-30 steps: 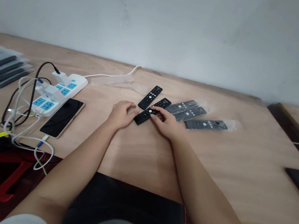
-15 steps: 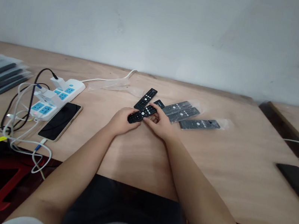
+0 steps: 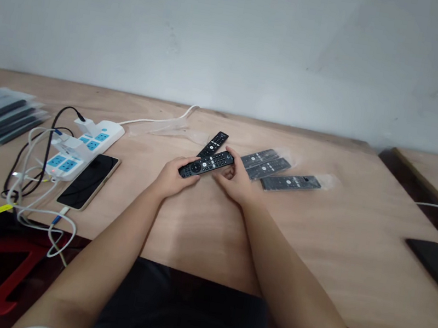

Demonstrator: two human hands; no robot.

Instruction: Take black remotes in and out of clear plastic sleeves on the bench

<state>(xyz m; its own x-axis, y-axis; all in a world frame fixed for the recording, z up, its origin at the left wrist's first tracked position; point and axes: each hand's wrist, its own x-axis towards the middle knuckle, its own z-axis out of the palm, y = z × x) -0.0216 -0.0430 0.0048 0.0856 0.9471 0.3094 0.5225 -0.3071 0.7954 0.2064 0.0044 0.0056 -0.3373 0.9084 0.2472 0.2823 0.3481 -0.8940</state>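
Two hands are engaged on one black remote control [image 3: 208, 163], held over the middle of the worktop [image 3: 336, 232] with its button face up and its length running from eight o'clock to two o'clock. Its lower end is grasped by the left hand [image 3: 175, 178], with fingers along the far edge and thumb along the near one. The two o'clock end is grasped by the right hand [image 3: 240, 183], forefinger set over the tip; how firmly the thumb presses cannot be told.

At twelve o'clock, a second unwrapped remote [image 3: 214, 144] is partly hidden behind the held one; whether the two touch cannot be made out. At three o'clock, three sleeved remotes [image 3: 270, 168] are laid, two of them close together. At nine o'clock, well apart, a power strip [image 3: 113, 128] is seen, with a phone [image 3: 88, 182] just beside it.

For good handling, the casing is best gripped by its edges, thumbs kept off the keys so that none is pressed by chance. Most of the weight should be borne by the left hand, so that the right fingers can be shifted without the far end dipping. Some clearance is probably needed at twelve o'clock, as the casings could be knocked or scratched together.
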